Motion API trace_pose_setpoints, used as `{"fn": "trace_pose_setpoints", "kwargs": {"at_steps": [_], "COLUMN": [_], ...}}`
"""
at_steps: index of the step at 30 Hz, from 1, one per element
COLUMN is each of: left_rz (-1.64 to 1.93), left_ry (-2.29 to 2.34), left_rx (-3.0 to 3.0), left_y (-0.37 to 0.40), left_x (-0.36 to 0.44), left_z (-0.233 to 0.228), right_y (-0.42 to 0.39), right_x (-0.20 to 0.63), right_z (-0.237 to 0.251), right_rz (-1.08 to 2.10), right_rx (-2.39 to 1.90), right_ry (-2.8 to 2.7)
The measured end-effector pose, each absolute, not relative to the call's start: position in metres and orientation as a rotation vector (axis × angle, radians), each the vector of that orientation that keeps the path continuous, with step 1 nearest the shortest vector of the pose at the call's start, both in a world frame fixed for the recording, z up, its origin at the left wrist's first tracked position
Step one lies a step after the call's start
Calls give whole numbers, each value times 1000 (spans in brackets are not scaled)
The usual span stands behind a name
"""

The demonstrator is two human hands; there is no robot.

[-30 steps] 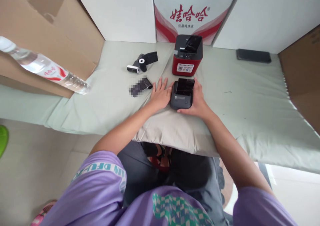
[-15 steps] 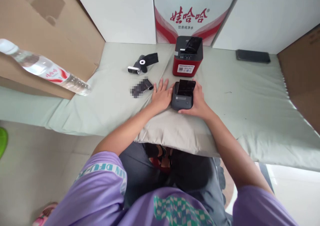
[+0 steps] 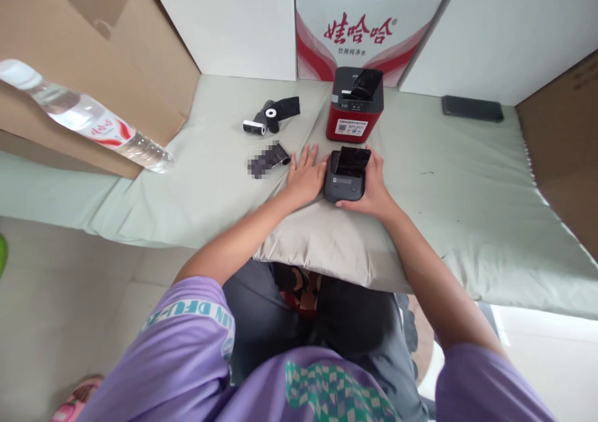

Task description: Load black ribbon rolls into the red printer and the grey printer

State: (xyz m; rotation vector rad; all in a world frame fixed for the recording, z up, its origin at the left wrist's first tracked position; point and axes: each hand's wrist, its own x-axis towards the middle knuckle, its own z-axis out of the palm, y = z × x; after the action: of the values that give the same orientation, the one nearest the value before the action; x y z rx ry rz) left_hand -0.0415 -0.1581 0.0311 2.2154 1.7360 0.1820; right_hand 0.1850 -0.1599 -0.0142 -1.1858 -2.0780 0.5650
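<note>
A small dark grey printer [image 3: 346, 176] with a glossy black lid sits on a pale green padded surface [image 3: 448, 185]. My right hand [image 3: 374, 188] wraps around its right side and front corner. My left hand [image 3: 304, 176] lies flat against the printer's left side, fingers spread on the cloth. Just behind stands a red printer [image 3: 355, 105] with a black top. Left of my left hand lies a small dark roll [image 3: 270, 159], partly blurred out.
Two more rolls [image 3: 266, 116] with a black strip lie at the back left. A water bottle [image 3: 86, 118] leans over a cardboard box [image 3: 84, 48]. A black phone [image 3: 473, 108] rests at the back right. White cartons [image 3: 369, 26] line the back.
Both hands stay on the grey printer. Only the camera view has drifted slightly, shifting everything a little right and up.
</note>
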Motion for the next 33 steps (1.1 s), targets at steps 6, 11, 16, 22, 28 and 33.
{"fn": "trace_pose_setpoints", "kwargs": {"at_steps": [6, 11, 16, 22, 28, 33], "left_rz": [209, 218, 186, 123, 66, 116], "left_ry": [1751, 1759, 1760, 1721, 1661, 1664], "left_rx": [2225, 2219, 2186, 2203, 2171, 2131], "left_y": [-159, -159, -156, -156, -150, -147], "left_x": [-41, -40, -40, -43, -46, -45], "left_z": [29, 29, 33, 35, 37, 36], "right_y": [-163, -166, -163, -158, -162, -166], "right_x": [183, 182, 182, 184, 184, 183], "right_z": [-4, -2, -6, -11, -6, 0], "right_rz": [613, 628, 609, 635, 669, 647], "right_rx": [-1169, -1186, -1159, -1142, -1151, -1177], "right_ry": [-2097, -2074, -2078, -2085, -2061, -2073]}}
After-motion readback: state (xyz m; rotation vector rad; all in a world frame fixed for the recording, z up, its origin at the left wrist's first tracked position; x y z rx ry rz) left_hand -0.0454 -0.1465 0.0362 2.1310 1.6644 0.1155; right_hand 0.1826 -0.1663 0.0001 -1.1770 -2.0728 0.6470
